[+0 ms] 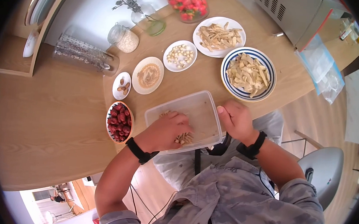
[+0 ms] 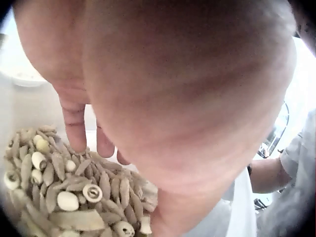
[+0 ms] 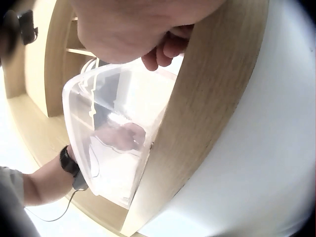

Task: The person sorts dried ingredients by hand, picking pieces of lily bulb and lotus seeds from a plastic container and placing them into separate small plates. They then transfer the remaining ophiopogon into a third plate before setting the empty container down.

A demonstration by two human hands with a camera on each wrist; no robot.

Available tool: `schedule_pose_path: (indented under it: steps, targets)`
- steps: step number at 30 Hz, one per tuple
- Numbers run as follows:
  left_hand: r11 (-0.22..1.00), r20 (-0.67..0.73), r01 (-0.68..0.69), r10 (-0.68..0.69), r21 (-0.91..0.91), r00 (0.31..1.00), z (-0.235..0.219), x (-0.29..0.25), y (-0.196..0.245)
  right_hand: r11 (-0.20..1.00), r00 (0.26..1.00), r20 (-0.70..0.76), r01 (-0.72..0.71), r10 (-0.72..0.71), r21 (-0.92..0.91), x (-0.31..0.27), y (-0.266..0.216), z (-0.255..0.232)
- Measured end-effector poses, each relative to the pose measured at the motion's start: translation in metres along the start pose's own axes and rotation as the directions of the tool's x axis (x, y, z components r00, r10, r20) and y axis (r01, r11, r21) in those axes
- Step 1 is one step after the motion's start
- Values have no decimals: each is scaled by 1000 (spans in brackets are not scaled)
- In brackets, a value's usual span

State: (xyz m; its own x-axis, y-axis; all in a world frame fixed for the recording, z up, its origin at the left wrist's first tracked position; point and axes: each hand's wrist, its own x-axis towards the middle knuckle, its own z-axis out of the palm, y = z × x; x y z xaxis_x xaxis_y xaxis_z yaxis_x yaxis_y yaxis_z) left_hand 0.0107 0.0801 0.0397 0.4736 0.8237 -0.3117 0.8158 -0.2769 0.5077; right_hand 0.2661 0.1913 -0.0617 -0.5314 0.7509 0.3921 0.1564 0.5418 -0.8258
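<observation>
A clear plastic tub (image 1: pixel 207 114) rests near the table's edge before me. My left hand (image 1: pixel 164 129) is inside it, over a heap of tan, spindle-shaped dried pieces (image 1: pixel 184 138). In the left wrist view white lotus seeds (image 2: pixel 67 201) lie mixed among those pieces (image 2: pixel 106 190). Several fingers (image 2: pixel 75 126) of that hand hang fairly straight above the heap, and its thumb side reaches down into it. My right hand (image 1: pixel 237 121) is at the tub's right rim, fingers loosely curled and thumb pointing at the rim. The right wrist view shows its fingertips (image 3: pixel 163 55) beside the tub.
Beyond the tub stand a striped bowl (image 1: pixel 224 79) of dried slices, a plate (image 1: pixel 198 44) of dried strips, a plate (image 1: pixel 166 61) of lotus seeds and a brown-patterned plate (image 1: pixel 135 76). A red-date bowl (image 1: pixel 132 121) is left. A glass jar (image 1: pixel 117 33) and a microwave (image 1: pixel 296 16) stand farther back.
</observation>
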Motion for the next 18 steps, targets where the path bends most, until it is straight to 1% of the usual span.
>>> schedule_pose_path:
  steps: [2, 5, 8, 11, 14, 17, 18]
  targets:
    - [999, -16, 6, -5, 41, 1000, 7, 3, 3, 1000, 1000, 13, -1, 1, 0, -1, 2, 0]
    - [994, 9, 52, -53, 100, 999, 9, 9, 9, 1000, 1000, 2, 12, -12, 0, 1, -1, 0]
    - [998, -14, 57, -56, 34, 998, 11, 11, 4, 999, 1000, 11, 21, -21, -29, -1, 2, 0]
    - [1000, -25, -5, 6, 30, 1000, 9, 8, -5, 998, 1000, 3, 29, -29, -52, -1, 1, 1]
    - [1000, 10, 19, -19, 19, 1000, 7, 7, -5, 998, 999, -10, 33, -34, -53, -1, 2, 3]
    - [996, 40, 60, -63, 66, 997, 10, 11, 0, 992, 998, 4, 64, -64, -107, 0, 0, 3]
    - [997, 6, 45, -45, 58, 999, 13, 13, -3, 992, 998, 1, 64, -64, -112, 0, -1, 3]
